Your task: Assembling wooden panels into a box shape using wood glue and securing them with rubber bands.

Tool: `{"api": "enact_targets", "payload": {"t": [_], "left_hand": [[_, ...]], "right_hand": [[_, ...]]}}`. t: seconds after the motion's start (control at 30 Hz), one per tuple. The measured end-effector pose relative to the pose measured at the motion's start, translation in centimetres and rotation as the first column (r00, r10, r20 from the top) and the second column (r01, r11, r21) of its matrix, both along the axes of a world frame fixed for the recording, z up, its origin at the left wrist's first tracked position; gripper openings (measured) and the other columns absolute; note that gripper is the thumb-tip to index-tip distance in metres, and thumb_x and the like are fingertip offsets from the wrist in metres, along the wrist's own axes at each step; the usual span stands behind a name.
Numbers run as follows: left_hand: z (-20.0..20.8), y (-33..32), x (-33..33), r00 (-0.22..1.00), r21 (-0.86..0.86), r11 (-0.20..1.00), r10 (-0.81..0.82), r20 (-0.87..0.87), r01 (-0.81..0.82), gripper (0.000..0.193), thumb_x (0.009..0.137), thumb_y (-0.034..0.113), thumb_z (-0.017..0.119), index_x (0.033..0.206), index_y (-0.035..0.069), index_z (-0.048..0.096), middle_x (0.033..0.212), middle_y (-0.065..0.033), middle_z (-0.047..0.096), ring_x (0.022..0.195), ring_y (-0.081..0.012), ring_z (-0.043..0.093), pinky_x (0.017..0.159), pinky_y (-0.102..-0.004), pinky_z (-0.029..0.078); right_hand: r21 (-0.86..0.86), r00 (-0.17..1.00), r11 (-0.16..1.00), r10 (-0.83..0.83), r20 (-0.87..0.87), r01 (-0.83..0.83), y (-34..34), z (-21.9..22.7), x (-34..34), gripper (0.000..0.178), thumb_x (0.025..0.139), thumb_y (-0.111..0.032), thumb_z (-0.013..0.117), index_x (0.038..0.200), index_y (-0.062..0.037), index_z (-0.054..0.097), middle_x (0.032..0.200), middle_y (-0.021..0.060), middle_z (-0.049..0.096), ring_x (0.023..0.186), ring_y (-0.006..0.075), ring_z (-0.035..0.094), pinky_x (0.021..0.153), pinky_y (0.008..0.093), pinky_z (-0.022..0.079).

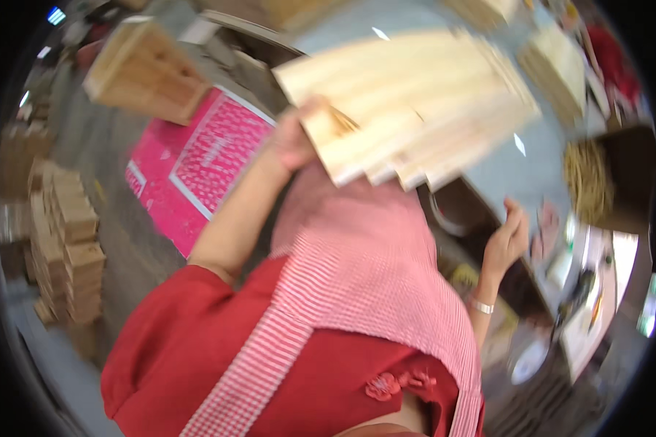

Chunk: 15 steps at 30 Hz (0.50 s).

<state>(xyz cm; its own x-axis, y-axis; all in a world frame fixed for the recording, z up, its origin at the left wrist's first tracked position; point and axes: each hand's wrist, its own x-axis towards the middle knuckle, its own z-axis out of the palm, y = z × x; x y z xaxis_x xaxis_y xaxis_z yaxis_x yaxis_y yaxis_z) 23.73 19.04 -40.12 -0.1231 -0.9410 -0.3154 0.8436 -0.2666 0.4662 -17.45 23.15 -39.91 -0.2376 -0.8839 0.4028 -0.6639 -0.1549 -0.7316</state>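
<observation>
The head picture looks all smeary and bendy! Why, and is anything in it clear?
In the head view, the wooden boards and left hand are blurred, probably from moving; in the head view, the fisheye lens bends shapes toward its dark rim; in the head view, the checks on the apron look clearer, especially along the lower strap.

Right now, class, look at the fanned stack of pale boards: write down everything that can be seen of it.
The fanned stack of pale boards looks like thin, light-yellow wood with faint grain and a brownish mark near its left end. Several flat pieces overlap, their corners stepping out along the near edge. The left hand grips its left edge; the right hand is apart from it. It appears over the grey tabletop; blur hides the exact count.
</observation>
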Motion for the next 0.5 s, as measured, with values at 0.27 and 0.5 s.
{"api": "enact_targets", "payload": {"t": [0.27,0.5], "left_hand": [[7.2,1.9,-0.9,0.967,-0.280,0.960,-0.083,-0.242,0.012,0.068,0.083,0.011,0.068,0.142,-0.004,0.039,0.140,-0.0206,0.052,0.131,-0.0319,0.049,0.116,-0.0444,0.035],[9.0,3.8,-0.8,0.942,-0.258,0.963,-0.018,-0.335,-0.074,0.059,0.083,0.009,0.071,0.136,-0.001,0.046,0.133,-0.0156,0.057,0.125,-0.0275,0.055,0.109,-0.0450,0.044]], "right_hand": [[-0.021,0.797,0.835,0.516,-0.314,-0.549,-2.3,3.0,15.7,0.047,0.089,-0.012,0.063,0.130,0.0077,0.053,0.129,0.0312,0.055,0.119,0.0486,0.052,0.105,0.0523,0.038],[0.145,0.430,0.621,0.674,-0.601,-0.770,-5.6,1.9,29.1,0.074,0.089,-0.034,0.068,0.147,-0.0011,0.037,0.146,0.0242,0.042,0.135,0.0374,0.042,0.111,0.0440,0.037]]}}
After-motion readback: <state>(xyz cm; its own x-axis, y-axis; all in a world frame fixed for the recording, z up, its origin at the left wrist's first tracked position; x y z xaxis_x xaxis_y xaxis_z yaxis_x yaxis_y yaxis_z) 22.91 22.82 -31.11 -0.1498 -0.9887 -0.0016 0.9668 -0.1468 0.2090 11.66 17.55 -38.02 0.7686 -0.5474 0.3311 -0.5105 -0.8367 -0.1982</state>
